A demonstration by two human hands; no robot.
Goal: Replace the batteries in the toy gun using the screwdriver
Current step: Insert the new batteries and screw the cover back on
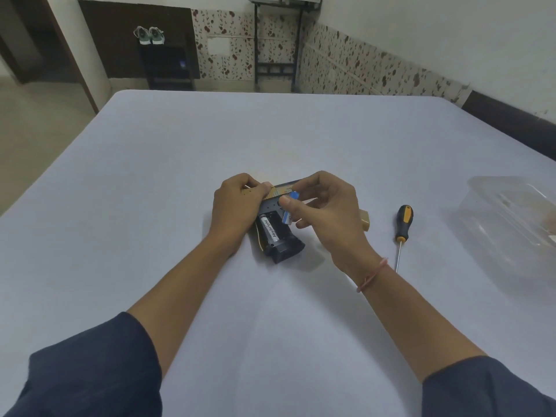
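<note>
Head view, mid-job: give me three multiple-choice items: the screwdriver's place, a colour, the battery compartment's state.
1. Where is the screwdriver? A) in a hand B) lying on the table, right of the toy gun C) stuck in the gun
2. What colour is the battery pinched by the right hand? A) blue B) red C) green
3. The gun's battery compartment is: A) screwed shut B) open, empty C) open, one silver battery inside
Answers: 1 B, it lies untouched there; 2 A, blue shows in the pinch; 3 C, a silver cell sits in one slot.
</note>
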